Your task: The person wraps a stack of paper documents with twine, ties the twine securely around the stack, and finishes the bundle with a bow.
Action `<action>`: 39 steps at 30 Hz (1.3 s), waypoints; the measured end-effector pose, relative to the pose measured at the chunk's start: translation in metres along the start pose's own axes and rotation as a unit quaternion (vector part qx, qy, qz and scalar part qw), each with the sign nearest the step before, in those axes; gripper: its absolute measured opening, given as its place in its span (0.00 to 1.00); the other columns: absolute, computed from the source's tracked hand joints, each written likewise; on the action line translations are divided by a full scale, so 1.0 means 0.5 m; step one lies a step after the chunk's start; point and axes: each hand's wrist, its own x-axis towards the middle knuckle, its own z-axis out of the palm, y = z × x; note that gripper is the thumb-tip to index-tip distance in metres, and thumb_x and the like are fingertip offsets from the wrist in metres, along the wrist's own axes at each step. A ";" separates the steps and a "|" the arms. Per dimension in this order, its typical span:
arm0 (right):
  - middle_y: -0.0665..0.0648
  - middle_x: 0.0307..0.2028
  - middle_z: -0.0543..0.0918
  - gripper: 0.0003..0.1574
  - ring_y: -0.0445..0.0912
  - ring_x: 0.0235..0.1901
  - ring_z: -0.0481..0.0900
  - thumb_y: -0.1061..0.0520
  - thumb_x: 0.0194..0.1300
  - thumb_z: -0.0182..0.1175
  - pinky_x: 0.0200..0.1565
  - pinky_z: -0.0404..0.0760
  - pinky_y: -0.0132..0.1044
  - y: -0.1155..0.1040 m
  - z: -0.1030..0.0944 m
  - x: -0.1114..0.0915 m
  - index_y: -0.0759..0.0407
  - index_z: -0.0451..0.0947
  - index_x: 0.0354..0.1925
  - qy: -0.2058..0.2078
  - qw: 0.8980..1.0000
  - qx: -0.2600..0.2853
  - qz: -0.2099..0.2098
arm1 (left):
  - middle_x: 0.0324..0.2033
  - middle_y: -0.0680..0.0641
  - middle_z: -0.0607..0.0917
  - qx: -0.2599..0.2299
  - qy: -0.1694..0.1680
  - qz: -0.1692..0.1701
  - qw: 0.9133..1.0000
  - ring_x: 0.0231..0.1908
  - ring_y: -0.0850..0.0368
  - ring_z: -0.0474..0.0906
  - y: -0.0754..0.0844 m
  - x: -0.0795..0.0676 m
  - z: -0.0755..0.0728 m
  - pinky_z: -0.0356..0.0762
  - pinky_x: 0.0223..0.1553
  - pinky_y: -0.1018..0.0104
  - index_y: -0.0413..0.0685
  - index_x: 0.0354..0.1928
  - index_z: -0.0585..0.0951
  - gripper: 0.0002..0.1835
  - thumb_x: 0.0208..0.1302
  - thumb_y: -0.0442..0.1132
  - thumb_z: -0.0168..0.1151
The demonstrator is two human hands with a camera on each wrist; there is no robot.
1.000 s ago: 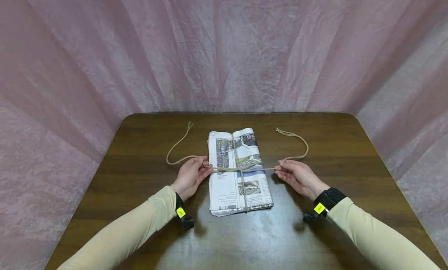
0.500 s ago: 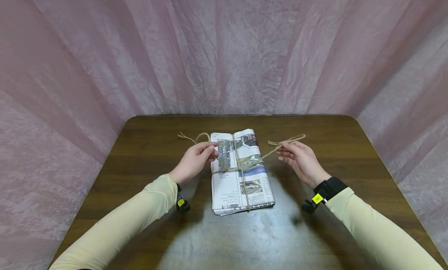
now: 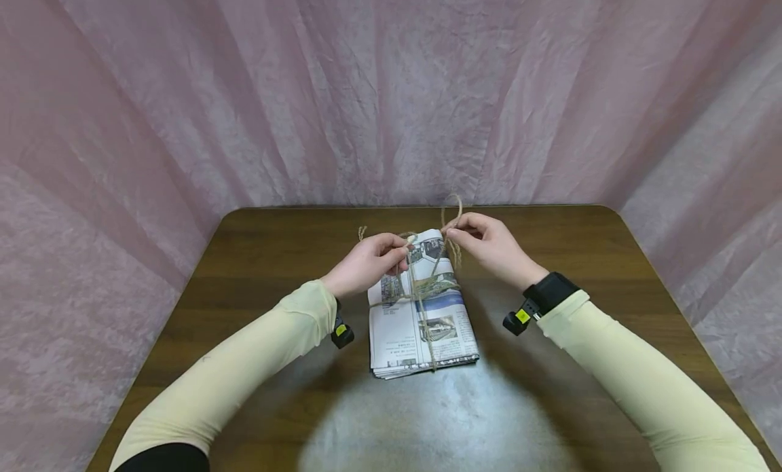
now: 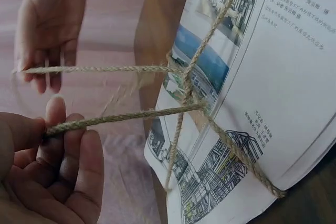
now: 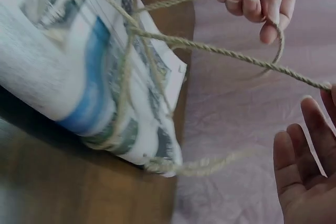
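Note:
A stack of folded newspapers (image 3: 400, 336) lies on the table, bound lengthwise and crosswise with jute twine (image 4: 126, 115). My left hand (image 3: 366, 263) is above its upper left part, pinching one twine length between thumb and fingers. At the upper right, my right hand (image 3: 491, 248) pinches the other length. Both lengths run up from the crossing on the stack, taut in the left wrist view. A frayed twine end dangles below the right hand. In the right wrist view the twine curls in a loop under the left hand (image 5: 265, 3).
The brown wooden table (image 3: 256, 255) has a rounded far edge close behind the stack. A pink curtain (image 3: 391, 98) hangs behind it and at both sides. Each wrist wears a black strap with a small camera (image 3: 518, 320).
Both hands have come inward and toward the far end of the stack, lifting the twine lengths off the table. The loose ends now hang near the hands. The newspapers have barely shifted.

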 end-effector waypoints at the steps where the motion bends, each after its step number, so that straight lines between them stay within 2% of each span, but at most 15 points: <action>1: 0.55 0.50 0.83 0.12 0.48 0.46 0.78 0.51 0.73 0.59 0.44 0.75 0.37 -0.007 0.003 0.006 0.59 0.80 0.44 -0.009 1.000 -0.005 -0.013 | 0.35 0.47 0.83 0.013 0.000 0.002 1.000 0.38 0.51 0.79 0.001 0.002 0.000 0.79 0.46 0.50 0.47 0.51 0.79 0.12 0.77 0.44 0.51; 6: 0.60 0.52 0.80 0.10 0.48 0.50 0.76 0.60 0.74 0.57 0.50 0.76 0.47 -0.059 0.016 0.023 0.64 0.80 0.48 -0.048 0.997 -0.022 -0.061 | 0.37 0.46 0.84 0.051 -0.003 0.005 0.999 0.38 0.56 0.79 0.007 0.010 -0.002 0.79 0.45 0.56 0.47 0.54 0.81 0.15 0.78 0.45 0.50; 11: 0.60 0.53 0.78 0.12 0.47 0.54 0.75 0.61 0.74 0.55 0.54 0.75 0.47 -0.110 0.026 0.034 0.65 0.80 0.50 -0.085 0.992 -0.041 -0.079 | 0.39 0.45 0.85 0.055 -0.013 0.006 0.998 0.39 0.57 0.79 0.015 0.014 -0.002 0.78 0.44 0.62 0.48 0.54 0.81 0.15 0.78 0.46 0.51; 18: 0.48 0.49 0.81 0.12 0.44 0.49 0.78 0.49 0.74 0.58 0.51 0.77 0.45 -0.052 0.045 0.081 0.50 0.82 0.50 -0.102 0.992 -0.033 -0.063 | 0.34 0.49 0.82 0.050 -0.035 0.023 0.998 0.36 0.57 0.76 0.016 0.018 -0.001 0.76 0.41 0.62 0.43 0.46 0.82 0.16 0.77 0.46 0.51; 22: 0.51 0.49 0.81 0.14 0.46 0.47 0.78 0.49 0.74 0.58 0.49 0.77 0.46 -0.051 0.056 0.090 0.52 0.82 0.52 -0.109 0.993 -0.026 -0.032 | 0.33 0.48 0.82 0.026 -0.035 0.022 0.999 0.35 0.55 0.77 0.013 0.017 -0.002 0.77 0.43 0.54 0.46 0.43 0.83 0.16 0.75 0.51 0.54; 25: 0.50 0.49 0.82 0.18 0.46 0.48 0.78 0.44 0.74 0.56 0.50 0.77 0.46 -0.044 0.058 0.097 0.52 0.82 0.52 -0.113 0.993 -0.028 -0.016 | 0.33 0.46 0.83 0.000 -0.024 0.017 1.000 0.36 0.54 0.78 0.006 0.020 0.000 0.77 0.45 0.48 0.49 0.40 0.84 0.16 0.74 0.52 0.55; 27: 0.50 0.50 0.82 0.21 0.47 0.50 0.78 0.42 0.75 0.53 0.52 0.76 0.46 -0.033 0.056 0.101 0.52 0.81 0.54 -0.112 0.993 -0.022 -0.003 | 0.33 0.45 0.84 -0.017 -0.015 0.009 1.000 0.36 0.54 0.78 0.000 0.022 0.002 0.78 0.44 0.51 0.49 0.39 0.84 0.15 0.74 0.51 0.56; 30: 0.54 0.52 0.82 0.20 0.51 0.54 0.77 0.47 0.78 0.49 0.53 0.75 0.48 -0.003 0.050 0.097 0.54 0.80 0.56 -0.098 0.995 -0.010 0.028 | 0.35 0.39 0.83 -0.042 -0.011 0.000 0.999 0.35 0.52 0.77 -0.008 0.021 0.006 0.78 0.40 0.56 0.44 0.39 0.83 0.16 0.75 0.49 0.55; 32: 0.57 0.52 0.82 0.17 0.55 0.54 0.76 0.55 0.78 0.48 0.53 0.75 0.49 0.024 0.047 0.089 0.56 0.79 0.56 -0.095 0.994 -0.009 0.044 | 0.37 0.36 0.82 -0.056 -0.010 -0.007 0.998 0.35 0.51 0.76 -0.011 0.019 0.008 0.78 0.40 0.58 0.42 0.40 0.83 0.17 0.75 0.48 0.55; 35: 0.58 0.50 0.81 0.16 0.55 0.53 0.77 0.63 0.74 0.50 0.51 0.76 0.48 0.063 0.050 0.071 0.57 0.80 0.54 -0.109 0.992 -0.033 0.056 | 0.41 0.32 0.81 -0.080 -0.012 -0.013 0.997 0.36 0.50 0.77 -0.014 0.016 0.008 0.79 0.46 0.50 0.41 0.42 0.82 0.16 0.75 0.47 0.55; 39: 0.59 0.52 0.80 0.17 0.52 0.50 0.77 0.61 0.70 0.58 0.48 0.78 0.46 0.094 0.065 0.053 0.55 0.79 0.56 -0.142 0.987 -0.054 0.051 | 0.43 0.28 0.80 -0.104 -0.010 -0.019 0.994 0.39 0.50 0.79 -0.016 0.014 0.006 0.76 0.52 0.43 0.44 0.42 0.83 0.13 0.75 0.46 0.56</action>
